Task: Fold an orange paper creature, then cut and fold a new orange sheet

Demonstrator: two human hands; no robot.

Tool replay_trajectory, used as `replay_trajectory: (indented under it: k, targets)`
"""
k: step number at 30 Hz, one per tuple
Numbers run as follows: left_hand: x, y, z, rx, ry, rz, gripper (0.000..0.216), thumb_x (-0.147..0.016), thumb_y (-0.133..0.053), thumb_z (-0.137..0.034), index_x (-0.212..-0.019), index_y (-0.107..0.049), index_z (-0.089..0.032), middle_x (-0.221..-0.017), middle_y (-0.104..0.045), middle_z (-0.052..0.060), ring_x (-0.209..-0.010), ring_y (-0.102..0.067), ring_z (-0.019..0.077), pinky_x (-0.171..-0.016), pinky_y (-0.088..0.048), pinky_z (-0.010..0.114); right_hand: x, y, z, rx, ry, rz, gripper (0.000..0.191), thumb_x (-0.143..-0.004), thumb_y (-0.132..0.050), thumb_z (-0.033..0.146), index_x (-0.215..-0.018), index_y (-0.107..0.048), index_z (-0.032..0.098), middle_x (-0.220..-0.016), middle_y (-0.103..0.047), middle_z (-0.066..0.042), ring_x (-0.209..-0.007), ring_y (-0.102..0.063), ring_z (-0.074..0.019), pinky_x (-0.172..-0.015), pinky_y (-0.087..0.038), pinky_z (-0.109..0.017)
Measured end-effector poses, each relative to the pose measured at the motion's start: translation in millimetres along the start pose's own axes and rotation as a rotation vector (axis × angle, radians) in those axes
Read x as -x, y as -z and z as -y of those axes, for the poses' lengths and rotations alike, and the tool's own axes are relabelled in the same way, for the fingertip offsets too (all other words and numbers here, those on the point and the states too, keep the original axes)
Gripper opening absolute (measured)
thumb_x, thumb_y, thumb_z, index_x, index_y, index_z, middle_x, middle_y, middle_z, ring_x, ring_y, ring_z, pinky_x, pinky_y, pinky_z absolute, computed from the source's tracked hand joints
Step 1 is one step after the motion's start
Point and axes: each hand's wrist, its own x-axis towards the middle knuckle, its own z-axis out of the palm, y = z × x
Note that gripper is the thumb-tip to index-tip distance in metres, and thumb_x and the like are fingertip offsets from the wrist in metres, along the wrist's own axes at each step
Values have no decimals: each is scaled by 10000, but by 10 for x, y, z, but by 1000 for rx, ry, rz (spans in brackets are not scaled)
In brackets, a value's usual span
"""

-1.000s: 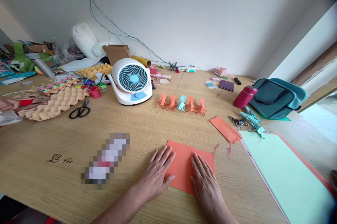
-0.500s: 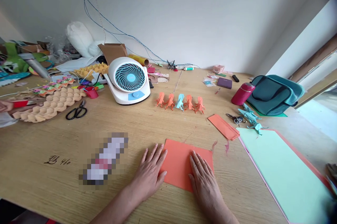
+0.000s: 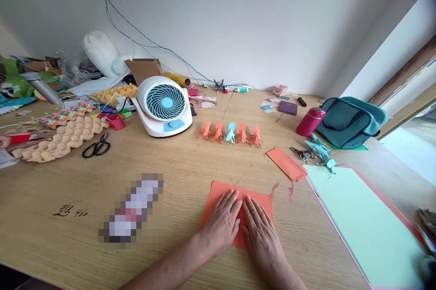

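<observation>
An orange sheet of paper [image 3: 216,194] lies flat on the wooden table in front of me. My left hand [image 3: 221,222] rests flat on its middle, fingers stretched out and pointing away from me. Beside it my right hand [image 3: 262,231] presses flat on the right part of the sheet, fingers also extended. The two hands nearly touch, and they cover much of the paper. Beyond the sheet stands a row of folded paper figures [image 3: 230,132], orange with a light blue one in the middle. Cut orange paper strips [image 3: 286,164] lie to the right.
A white fan [image 3: 166,103] stands behind, with black scissors [image 3: 96,146] and an egg tray [image 3: 64,137] to its left. On the right are keys [image 3: 303,153], a red bottle [image 3: 310,121], a teal bag [image 3: 352,122] and large pale green sheets [image 3: 357,222]. Another person's hand [image 3: 5,141] shows far left.
My left hand has slid right, from the sheet's left edge onto its middle. My right hand stays flat at nearly the same spot. The view has shifted slightly.
</observation>
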Motion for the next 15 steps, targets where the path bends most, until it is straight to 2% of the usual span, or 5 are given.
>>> replay_trajectory:
  k: [2,7,15]
  targets:
    - [11,-9,22,15,20,-8,570,-917,-431,-242,-1464,-317,-129,-1592,-201,121,-1469,-179,256,-1197,-207,413,5,-12,-3,2,-1,-7,725,-960,-462,261,-1554,-68,123,-1495,-414,-164,-1364,-412,-281,-1069,-382,-442]
    - [21,17,23,4,21,15,659,-923,-446,-300,-1515,-206,-137,-1605,-127,115,-1481,-107,274,-1202,-165,440,26,-28,2,-11,-23,10,688,-970,-449,275,-1551,-111,128,-1511,-393,-153,-1383,-383,-278,-1090,-367,-447]
    - [30,21,32,-13,-2,-2,668,-957,-363,-352,-1541,-106,-155,-1615,-26,88,-1487,-22,268,-1203,-81,427,16,3,7,-48,-28,17,702,-980,-421,283,-1557,-41,164,-1504,-404,-155,-1373,-401,-277,-1072,-395,-468]
